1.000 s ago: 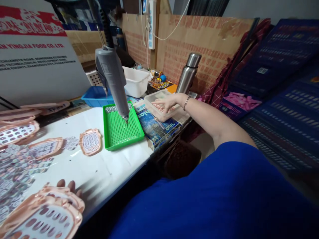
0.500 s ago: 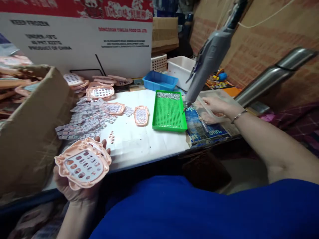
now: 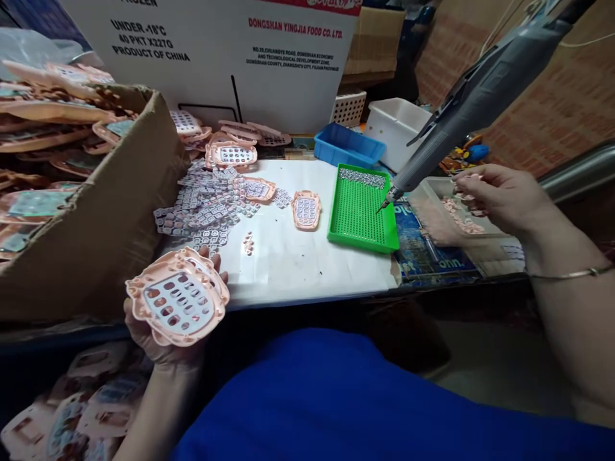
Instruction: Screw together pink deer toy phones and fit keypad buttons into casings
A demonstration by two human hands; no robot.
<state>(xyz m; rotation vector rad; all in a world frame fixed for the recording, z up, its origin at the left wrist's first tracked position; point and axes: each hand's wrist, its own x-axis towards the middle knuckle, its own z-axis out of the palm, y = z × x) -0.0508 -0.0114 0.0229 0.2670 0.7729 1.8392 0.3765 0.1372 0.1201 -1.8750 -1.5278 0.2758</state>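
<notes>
My left hand (image 3: 166, 362) holds a pink plastic shell (image 3: 177, 298) from below, its inner side with a white, holed panel facing up. Above a clear plastic bin (image 3: 432, 211) at the right, my right hand (image 3: 497, 192) is closed on small pink pieces (image 3: 473, 179). More small pink pieces (image 3: 459, 218) lie in that bin. A green tray (image 3: 362, 214) with small metal screws along its far end stands left of the bin. Over the tray hangs a grey electric screwdriver (image 3: 444, 125), touched by neither hand.
A cardboard box (image 3: 96, 211) full of pink shells stands at the left. Button sheets (image 3: 206, 205) and a smaller pink shell (image 3: 306, 210) lie on the white surface. A blue bin (image 3: 348, 146) and a white bin (image 3: 398, 125) stand behind the green tray.
My right hand has come up out of the clear bin with small pink pieces. The camera view has shifted, and my left hand still holds the shell.
</notes>
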